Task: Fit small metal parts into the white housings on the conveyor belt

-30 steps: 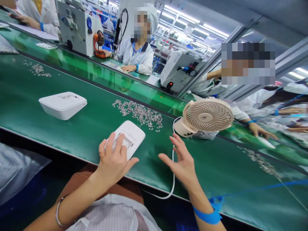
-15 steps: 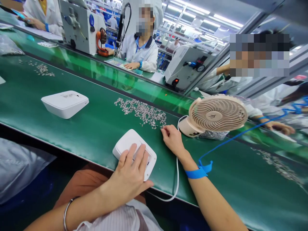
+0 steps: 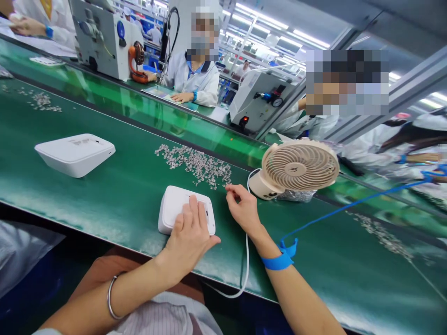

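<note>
Left hand (image 3: pixel 190 237) lies flat on the white rounded plastic casing (image 3: pixel 174 210) (steadying it), while the right hand (image 3: pixel 242 209) pinches at the scattered small silvery parts (image 3: pixel 195 163), likely to fit one next.

Since a second ago the right hand (image 3: pixel 240 209) has gone from hovering open to pinching at the 5 o'clock edge of the small-parts pile (image 3: pixel 195 163). The left hand (image 3: pixel 190 237) has turned the white housing (image 3: pixel 181 215) square to the belt edge.
</note>
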`<state>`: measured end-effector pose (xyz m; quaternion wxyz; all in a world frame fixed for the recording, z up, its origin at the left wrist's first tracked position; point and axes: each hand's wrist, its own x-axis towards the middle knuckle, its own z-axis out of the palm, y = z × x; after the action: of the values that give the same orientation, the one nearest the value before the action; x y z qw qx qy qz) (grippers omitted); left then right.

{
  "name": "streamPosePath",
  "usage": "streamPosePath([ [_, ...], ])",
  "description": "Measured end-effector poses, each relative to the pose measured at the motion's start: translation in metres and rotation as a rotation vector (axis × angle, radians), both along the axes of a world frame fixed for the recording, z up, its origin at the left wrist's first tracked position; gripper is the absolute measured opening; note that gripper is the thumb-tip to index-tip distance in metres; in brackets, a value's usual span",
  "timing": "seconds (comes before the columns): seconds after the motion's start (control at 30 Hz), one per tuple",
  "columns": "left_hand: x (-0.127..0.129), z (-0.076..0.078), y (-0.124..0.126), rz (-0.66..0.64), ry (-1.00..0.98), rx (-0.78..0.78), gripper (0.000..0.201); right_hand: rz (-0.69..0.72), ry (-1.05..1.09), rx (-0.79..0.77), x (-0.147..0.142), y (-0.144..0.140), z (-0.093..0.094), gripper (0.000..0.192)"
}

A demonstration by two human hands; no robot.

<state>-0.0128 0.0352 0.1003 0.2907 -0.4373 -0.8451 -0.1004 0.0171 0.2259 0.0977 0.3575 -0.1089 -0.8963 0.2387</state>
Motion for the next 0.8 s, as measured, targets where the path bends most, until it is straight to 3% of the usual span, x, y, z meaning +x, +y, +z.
streamPosePath([
  [0.13,-0.001,-0.006,-0.001,0.002,0.037,0.037,0.064,0.040,-0.007,-0.112,0.000,-0.011,0.004,0.014],
  [0.33,-0.003,0.001,-0.006,-0.060,0.050,0.016,0.052,0.089,0.008,-0.118,0.002,-0.030,0.015,0.017],
  [0.6,-0.002,0.007,-0.009,-0.096,0.027,0.042,0.043,0.167,-0.024,-0.359,0.006,-0.053,0.020,0.010],
  [0.8,-0.001,0.009,-0.011,-0.111,0.029,0.030,0.045,0.301,-0.041,-0.297,0.006,-0.057,0.024,0.014],
])
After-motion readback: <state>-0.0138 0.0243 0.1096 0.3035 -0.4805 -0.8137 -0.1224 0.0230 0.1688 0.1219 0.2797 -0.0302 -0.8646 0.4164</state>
